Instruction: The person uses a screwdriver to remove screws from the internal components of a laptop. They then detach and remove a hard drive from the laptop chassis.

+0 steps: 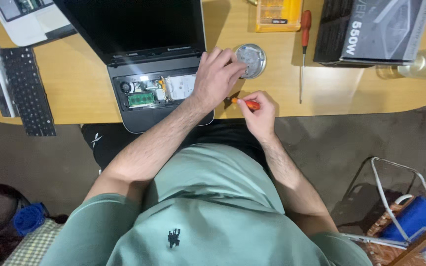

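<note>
Seated at a rounded wooden desk (89, 101), with an opened dark laptop (146, 54) lying close to the near edge, keyboard removed so that green memory board, small fan and silver drive show in the bared bay (156, 91). Left hand (216, 76) resting on the laptop's right side, fingers reaching out to touch the rim of a small round metal dish (250, 60) just right of the laptop, probably kept that close as a catch for loose screws; whether anything is pinched at the fingertips cannot be told. Right hand (257, 111) closed around a short orange-handled screwdriver (245, 103) at the near desk edge, just right of the laptop's front corner, below the dish. Long axis of that driver running nearly left to right, handle buried in the fist on the right, tip end pointing left and slightly far, toward the laptop. Both hands near each other but apart. Farther right, a longer red-handled screwdriver (304, 49) lying with its axis near to far, handle far, beside an orange bit case (278, 14) and a black cardboard box (371, 30). Detached black keyboard (18, 86) laid aside at far left, overhanging the near edge.
</note>
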